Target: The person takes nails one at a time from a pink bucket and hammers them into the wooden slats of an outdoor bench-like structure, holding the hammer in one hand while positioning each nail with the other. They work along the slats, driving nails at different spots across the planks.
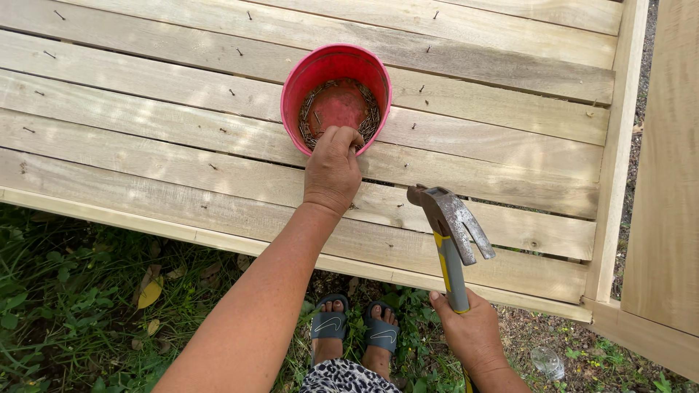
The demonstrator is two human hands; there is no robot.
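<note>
Gripped near my body, my right hand [473,335] clamps the steel claw hammer [450,225]; my left hand [333,171] pinches into the red plastic bowl of rusty nails [336,102] on the wooden slats [145,131]. Careless reaching could prick fingertips or tip the bowl.

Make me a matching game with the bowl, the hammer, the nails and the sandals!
Things:
1. bowl
2. hammer
3. nails
4. sandals

Places or states:
A. held in the right hand
B. lying inside the bowl
C. on the feet, down in the grass
D. red, standing on the wooden planks, with the left hand reaching into it

Pairs: 1-D, 2-A, 3-B, 4-C
</note>
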